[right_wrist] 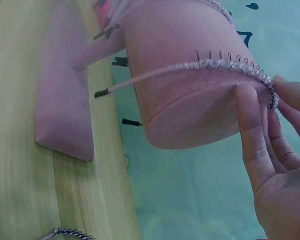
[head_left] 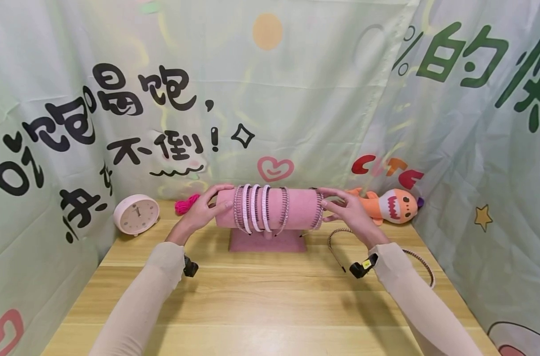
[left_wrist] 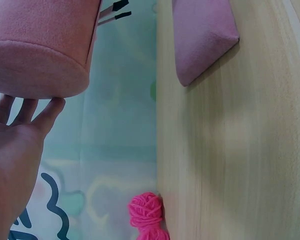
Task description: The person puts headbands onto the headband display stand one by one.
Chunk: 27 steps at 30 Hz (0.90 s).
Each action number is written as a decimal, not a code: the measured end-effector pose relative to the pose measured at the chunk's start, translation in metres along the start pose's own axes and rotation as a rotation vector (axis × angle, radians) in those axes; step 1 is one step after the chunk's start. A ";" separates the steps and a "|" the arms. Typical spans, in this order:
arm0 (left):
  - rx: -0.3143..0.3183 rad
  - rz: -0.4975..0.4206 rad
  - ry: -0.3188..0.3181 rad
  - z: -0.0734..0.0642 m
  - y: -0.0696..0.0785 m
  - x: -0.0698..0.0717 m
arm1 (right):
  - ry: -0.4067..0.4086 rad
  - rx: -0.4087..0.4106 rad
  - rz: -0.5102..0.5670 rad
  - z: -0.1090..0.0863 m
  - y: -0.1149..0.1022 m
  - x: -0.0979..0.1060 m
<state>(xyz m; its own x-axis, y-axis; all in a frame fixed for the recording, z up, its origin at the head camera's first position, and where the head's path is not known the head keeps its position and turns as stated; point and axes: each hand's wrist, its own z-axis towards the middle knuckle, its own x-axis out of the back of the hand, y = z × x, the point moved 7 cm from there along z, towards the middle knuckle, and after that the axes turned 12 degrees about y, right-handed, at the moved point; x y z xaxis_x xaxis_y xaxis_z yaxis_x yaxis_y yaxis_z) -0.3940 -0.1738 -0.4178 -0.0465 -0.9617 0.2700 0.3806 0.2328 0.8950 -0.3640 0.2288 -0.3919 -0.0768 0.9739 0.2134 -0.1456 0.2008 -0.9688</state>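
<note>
L hand: fingers spread, tips on L end of roll; R hand pinches band at roll's R end; band could slide off edge if tugged outward, & roll might tip on stand w/ uneven push

"What's left of the stand?"
"Yarn, then the clock, on the table."
"Right?"
"A plush toy, behind the loose headband."
"And on it?"
"Headbands, around its roll."
</note>
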 end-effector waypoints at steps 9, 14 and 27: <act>0.004 -0.005 -0.004 -0.001 0.000 -0.001 | -0.041 0.041 -0.086 0.000 0.005 0.000; 0.007 -0.013 -0.006 -0.002 0.002 -0.001 | -0.072 0.066 -0.112 -0.003 0.006 0.002; -0.001 -0.015 -0.006 -0.002 0.004 -0.001 | -0.089 0.098 -0.186 -0.002 0.008 0.004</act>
<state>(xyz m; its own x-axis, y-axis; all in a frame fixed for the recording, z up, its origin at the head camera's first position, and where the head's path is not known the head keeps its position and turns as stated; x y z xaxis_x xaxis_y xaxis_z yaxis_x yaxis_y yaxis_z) -0.3906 -0.1719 -0.4156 -0.0577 -0.9643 0.2585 0.3804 0.2181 0.8987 -0.3637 0.2349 -0.3993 -0.1260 0.9071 0.4017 -0.2598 0.3606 -0.8958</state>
